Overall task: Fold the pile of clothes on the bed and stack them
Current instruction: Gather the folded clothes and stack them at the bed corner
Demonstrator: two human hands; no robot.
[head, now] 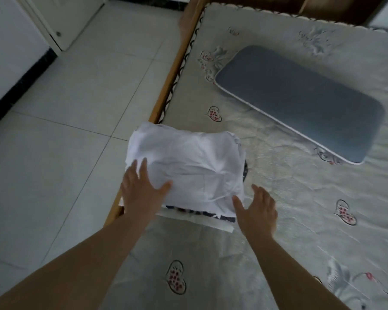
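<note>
A folded white garment point(188, 162) lies on top of a stack at the bed's left edge. Under it a dark patterned piece point(202, 214) and a white layer point(195, 221) stick out at the near side. My left hand point(141, 189) rests flat on the white garment's near left corner, fingers spread. Beside the stack's near right corner, my right hand point(258, 209) hovers with fingers apart, its thumb close to the cloth; whether it touches is unclear. Neither hand grips anything.
The bed point(289, 220) has a pale sheet with heart and flower prints. A flat grey pillow point(300, 101) lies at the far right. The wooden bed frame point(168, 88) runs along the left, with tiled floor point(65, 130) beyond and a white cabinet point(61, 21) at the far left.
</note>
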